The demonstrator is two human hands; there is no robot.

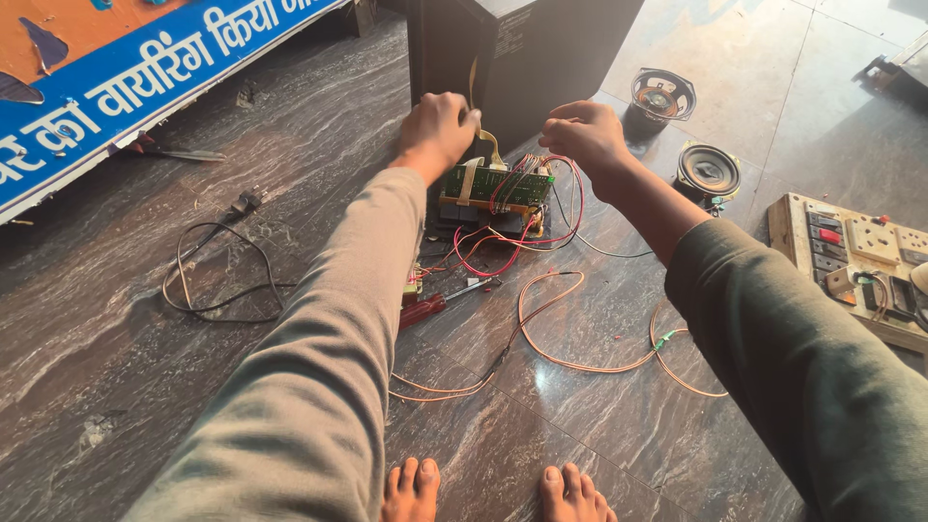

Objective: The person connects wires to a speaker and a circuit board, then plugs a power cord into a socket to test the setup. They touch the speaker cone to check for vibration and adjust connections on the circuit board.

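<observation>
Here the green circuit board (498,184) sits out on the floor (145,319), right in front of the black speaker box (522,58), its wires loose. The left hand (440,130) has its grip closed on a flat tan cable (490,143); the right hand (585,135) pinches the red wires (565,179). Two round speakers (708,171) lie apart, unfitted. The floor is dark stone; a blue sign (145,77) leans nearby.

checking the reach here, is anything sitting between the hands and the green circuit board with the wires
Nothing visible does. The left hand is already at the flat ribbon strip rising from the circuit board, and the right hand is at the red wires beside it. The screwdriver lies nearer the feet, clear of both.
</observation>
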